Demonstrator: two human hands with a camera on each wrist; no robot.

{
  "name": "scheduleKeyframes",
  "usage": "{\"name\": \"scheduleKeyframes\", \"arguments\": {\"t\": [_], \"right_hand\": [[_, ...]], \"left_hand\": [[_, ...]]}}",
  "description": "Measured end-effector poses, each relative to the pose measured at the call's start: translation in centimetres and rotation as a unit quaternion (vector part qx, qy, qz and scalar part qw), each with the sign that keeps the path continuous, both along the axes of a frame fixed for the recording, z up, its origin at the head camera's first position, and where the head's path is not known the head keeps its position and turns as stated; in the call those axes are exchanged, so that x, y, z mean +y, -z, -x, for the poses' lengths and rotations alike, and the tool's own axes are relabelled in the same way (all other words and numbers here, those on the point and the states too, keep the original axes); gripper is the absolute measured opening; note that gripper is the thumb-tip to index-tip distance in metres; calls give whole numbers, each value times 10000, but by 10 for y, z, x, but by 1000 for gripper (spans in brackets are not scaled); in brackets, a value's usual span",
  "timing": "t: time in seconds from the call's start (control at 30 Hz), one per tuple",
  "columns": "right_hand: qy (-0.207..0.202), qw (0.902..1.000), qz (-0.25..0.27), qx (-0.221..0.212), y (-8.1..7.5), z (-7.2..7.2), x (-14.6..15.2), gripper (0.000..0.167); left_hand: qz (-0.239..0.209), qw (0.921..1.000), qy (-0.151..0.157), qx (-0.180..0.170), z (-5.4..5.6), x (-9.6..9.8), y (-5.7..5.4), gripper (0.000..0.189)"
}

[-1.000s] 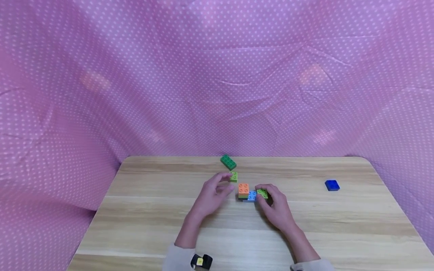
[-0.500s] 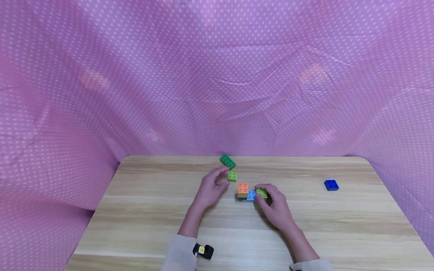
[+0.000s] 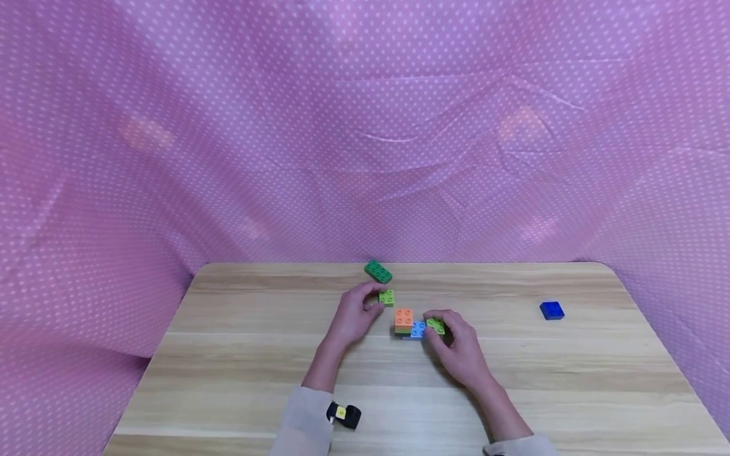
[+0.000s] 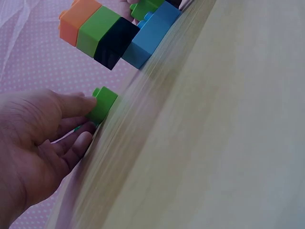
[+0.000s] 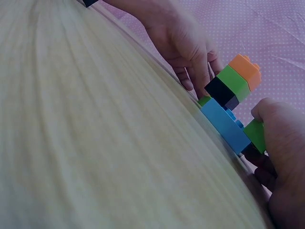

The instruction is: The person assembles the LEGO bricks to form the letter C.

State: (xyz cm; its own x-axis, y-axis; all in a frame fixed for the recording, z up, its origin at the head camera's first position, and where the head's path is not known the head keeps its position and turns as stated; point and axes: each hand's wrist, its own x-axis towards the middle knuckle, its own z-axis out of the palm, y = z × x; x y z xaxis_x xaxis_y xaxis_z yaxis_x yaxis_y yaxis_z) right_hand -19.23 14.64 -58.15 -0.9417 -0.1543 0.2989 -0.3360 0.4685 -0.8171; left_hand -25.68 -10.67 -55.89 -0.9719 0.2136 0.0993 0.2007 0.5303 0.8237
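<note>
Just below the centre of the head view, the loose lime toy brick (image 3: 386,298), square on top with no long axis, lies at the fingertips of the left hand (image 3: 350,320), far nearer it than the right hand (image 3: 463,351). The left thumb and index finger pinch it; how firmly, I cannot tell. The built row lies below and right of it, its long axis running left to right; the right hand grips the end lime brick (image 3: 436,325).

Counted: three lime bricks, the third being the stacked lime brick (image 4: 97,31); one orange brick (image 3: 403,316) above that, one near-black brick (image 4: 116,43) beneath; one light-blue brick (image 3: 418,329); one oblong dark-green brick (image 3: 378,271) at upper centre of the table (image 3: 228,354); one royal-blue brick (image 3: 551,310) toward the right.
</note>
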Motion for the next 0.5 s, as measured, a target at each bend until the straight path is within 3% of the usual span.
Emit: {"name": "scheduleKeyframes", "arguments": {"t": [0.37, 0.5], "right_hand": [[-2, 10000, 13, 49, 0, 1, -1, 25], [-8, 10000, 15, 80, 0, 2, -1, 25]], "left_hand": [[142, 9998, -55, 149, 2, -1, 0, 36], [-60, 9999, 17, 154, 1, -5, -3, 33]]}}
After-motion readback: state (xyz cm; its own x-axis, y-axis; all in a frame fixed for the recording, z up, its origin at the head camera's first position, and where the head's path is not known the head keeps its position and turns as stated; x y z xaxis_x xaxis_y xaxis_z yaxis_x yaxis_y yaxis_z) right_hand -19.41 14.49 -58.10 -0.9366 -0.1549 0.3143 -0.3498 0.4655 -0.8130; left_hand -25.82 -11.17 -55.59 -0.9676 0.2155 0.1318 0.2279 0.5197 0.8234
